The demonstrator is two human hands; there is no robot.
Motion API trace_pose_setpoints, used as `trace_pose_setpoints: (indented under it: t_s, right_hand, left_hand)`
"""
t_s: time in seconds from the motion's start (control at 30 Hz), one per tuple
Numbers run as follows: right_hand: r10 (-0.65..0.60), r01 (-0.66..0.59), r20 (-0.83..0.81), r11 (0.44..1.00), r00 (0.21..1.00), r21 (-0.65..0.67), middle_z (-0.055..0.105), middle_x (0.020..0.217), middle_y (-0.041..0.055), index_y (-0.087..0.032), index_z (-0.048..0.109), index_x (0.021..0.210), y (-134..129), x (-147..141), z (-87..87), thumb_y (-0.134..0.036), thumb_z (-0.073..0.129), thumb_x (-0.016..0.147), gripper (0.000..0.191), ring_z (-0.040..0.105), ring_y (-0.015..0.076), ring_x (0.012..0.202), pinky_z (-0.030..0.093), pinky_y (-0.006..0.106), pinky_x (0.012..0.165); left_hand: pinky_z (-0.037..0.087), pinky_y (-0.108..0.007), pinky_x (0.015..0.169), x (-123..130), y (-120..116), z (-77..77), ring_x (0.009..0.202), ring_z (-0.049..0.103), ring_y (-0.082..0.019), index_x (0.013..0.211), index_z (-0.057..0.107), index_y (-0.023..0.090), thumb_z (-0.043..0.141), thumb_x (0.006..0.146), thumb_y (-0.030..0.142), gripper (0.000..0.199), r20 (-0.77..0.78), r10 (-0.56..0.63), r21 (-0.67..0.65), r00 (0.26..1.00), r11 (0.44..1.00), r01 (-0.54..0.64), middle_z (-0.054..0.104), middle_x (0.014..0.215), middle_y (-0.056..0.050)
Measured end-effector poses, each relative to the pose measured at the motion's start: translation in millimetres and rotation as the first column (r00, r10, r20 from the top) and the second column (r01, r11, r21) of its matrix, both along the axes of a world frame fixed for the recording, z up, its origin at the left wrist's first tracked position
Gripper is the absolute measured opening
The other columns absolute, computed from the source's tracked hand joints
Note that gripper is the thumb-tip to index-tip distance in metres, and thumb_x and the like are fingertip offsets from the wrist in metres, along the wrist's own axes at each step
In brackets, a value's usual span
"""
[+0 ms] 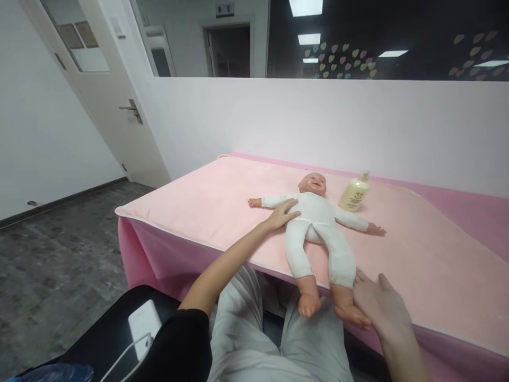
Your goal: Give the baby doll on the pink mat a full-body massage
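A baby doll with a white cloth body lies on its back on the pink-covered table, its head away from me and its feet over the near edge. My left hand rests on the side of the doll's torso, fingers stretched out. Beside the doll's lower leg on the right is my right hand, palm turned up and fingers extended; the fingertips are partly hidden against the leg. A pale yellow pump bottle stands near the doll's arm on the right.
A light pink blanket covers the table over a darker pink cloth. On the black seat at my left lies a white power bank with a cable. A white wall with a window rises behind; a door stands at left.
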State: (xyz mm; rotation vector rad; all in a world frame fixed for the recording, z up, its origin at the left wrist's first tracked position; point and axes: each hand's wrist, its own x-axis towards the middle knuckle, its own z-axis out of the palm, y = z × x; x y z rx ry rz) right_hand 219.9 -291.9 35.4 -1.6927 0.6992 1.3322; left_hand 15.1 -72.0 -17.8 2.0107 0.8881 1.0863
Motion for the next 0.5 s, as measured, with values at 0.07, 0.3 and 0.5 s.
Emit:
trace_pose_setpoints:
  t_s: [0.07, 0.3, 0.5]
  right_hand:
    - [0.101, -0.098, 0.012, 0.92, 0.995, 0.381, 0.068, 0.107, 0.0123, -0.015, 0.065, 0.102, 6, 2, -4.5, -0.046, 0.02, 0.098, 0.055, 0.066, 0.019, 0.102, 0.054, 0.042, 0.088]
    - [0.189, -0.178, 0.092, 0.51, 0.978, 0.842, 0.068, 0.108, 0.0148, -0.014, 0.061, 0.111, 34, -3, -21.4, -0.042, 0.016, 0.097, 0.055, 0.066, 0.0205, 0.103, 0.051, 0.041, 0.093]
    - [0.128, -0.201, 0.157, 0.523, 0.979, 0.828, 0.071, 0.084, 0.013, -0.009, 0.062, 0.107, 76, -20, -38.2, -0.041, 0.016, 0.096, 0.057, 0.069, 0.0226, 0.088, 0.053, 0.04, 0.087]
  left_hand:
    - [0.029, -0.04, 0.115, 1, 3, -0.9, 0.136, 0.04, -0.026, 0.131, 0.055, 0.02, 0.067, 0.078, 0.045, 0.06, 0.071, 0.009, -0.064, 0.997, 0.998, -0.004, 0.041, 0.149, -0.011]
    - [0.037, -0.042, 0.109, 3, 8, -1.0, 0.131, 0.046, -0.03, 0.127, 0.059, 0.016, 0.08, 0.064, 0.036, 0.069, 0.294, -0.017, -0.247, 0.956, 0.965, 0.093, 0.042, 0.148, -0.015]
    - [0.041, -0.044, 0.107, -1, 6, 0.9, 0.125, 0.052, -0.029, 0.127, 0.059, 0.016, 0.083, 0.063, 0.034, 0.071, 0.344, -0.051, -0.315, 0.937, 0.934, 0.166, 0.055, 0.137, -0.014]
